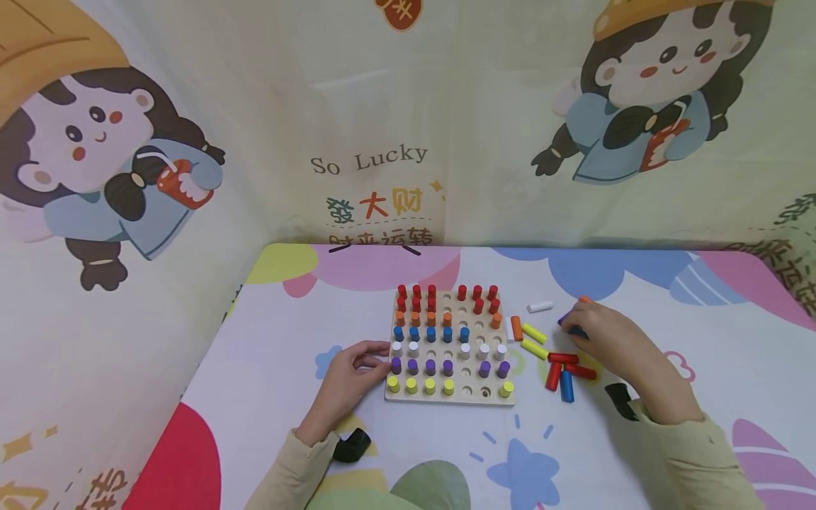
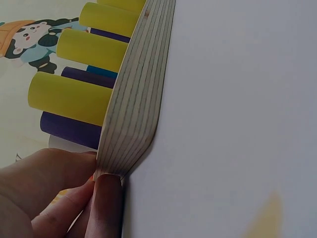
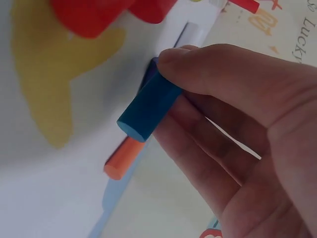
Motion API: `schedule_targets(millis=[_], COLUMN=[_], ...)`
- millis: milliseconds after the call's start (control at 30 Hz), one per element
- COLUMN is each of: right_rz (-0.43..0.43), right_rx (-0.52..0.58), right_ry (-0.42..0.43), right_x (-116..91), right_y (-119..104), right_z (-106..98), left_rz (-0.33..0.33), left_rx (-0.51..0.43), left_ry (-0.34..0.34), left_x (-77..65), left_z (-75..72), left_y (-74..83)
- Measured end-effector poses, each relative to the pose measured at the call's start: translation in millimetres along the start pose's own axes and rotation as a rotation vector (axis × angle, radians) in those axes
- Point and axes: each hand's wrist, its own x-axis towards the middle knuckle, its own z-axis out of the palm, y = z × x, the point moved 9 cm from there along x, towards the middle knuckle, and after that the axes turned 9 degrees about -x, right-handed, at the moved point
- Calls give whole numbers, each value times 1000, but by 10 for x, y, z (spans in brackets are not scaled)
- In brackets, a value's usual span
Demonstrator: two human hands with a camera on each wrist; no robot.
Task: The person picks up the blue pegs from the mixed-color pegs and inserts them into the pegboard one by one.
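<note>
A light wooden pegboard [image 1: 408, 399] stands mid-table, with rows of red, orange, blue, white, purple and yellow pegs and several bare holes. At its left side my left hand [image 1: 350, 372] holds the board's edge; in the left wrist view the thumb [image 2: 59, 166] lies against the peg face and a finger [image 2: 105, 203] against the edge. Over the table, right of the board, my right hand [image 1: 608, 340] pinches a blue peg [image 3: 151, 106] between thumb and fingers. Close behind that peg are an orange peg [image 3: 124, 157] and a purple peg [image 1: 564, 319].
Loose pegs lie between board and right hand: a white peg [image 1: 540, 307], an orange peg [image 1: 517, 329], yellow pegs [image 1: 534, 333], several red pegs [image 1: 563, 358] and another blue peg [image 1: 567, 387]. A patterned cloth covers the table [image 1: 255, 425]; printed curtains [image 1: 497, 142] hang behind.
</note>
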Motion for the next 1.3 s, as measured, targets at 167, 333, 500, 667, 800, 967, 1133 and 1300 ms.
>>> schedule_targets(millis=[167, 333, 500, 667, 800, 967, 1133, 1300], right_rz=[17, 20, 36, 15, -22, -66, -60, -50], right_rx=[13, 15, 33, 39, 48, 52, 65, 79], right_ry=[24, 31, 16, 26, 48, 90, 111, 84], right_x=[20, 34, 70, 94, 115, 144, 172, 220], right_y=[-32, -72, -114, -176, -232, -295, -335, -387], right_z=[-47, -67, -73, -109, -143, -184, -218, -213], left_rz=[5, 2, 2, -4, -6, -6, 24, 23], left_rx=[2, 1, 3, 2, 0, -1, -6, -9], left_ry=[-2, -2, -4, -4, -4, -6, -6, -5], left_x=[3, 6, 8, 13, 18, 17, 18, 22], left_z=[-4, -5, -4, -4, -6, -9, -13, -15], left_y=[3, 4, 11, 9, 7, 12, 51, 58])
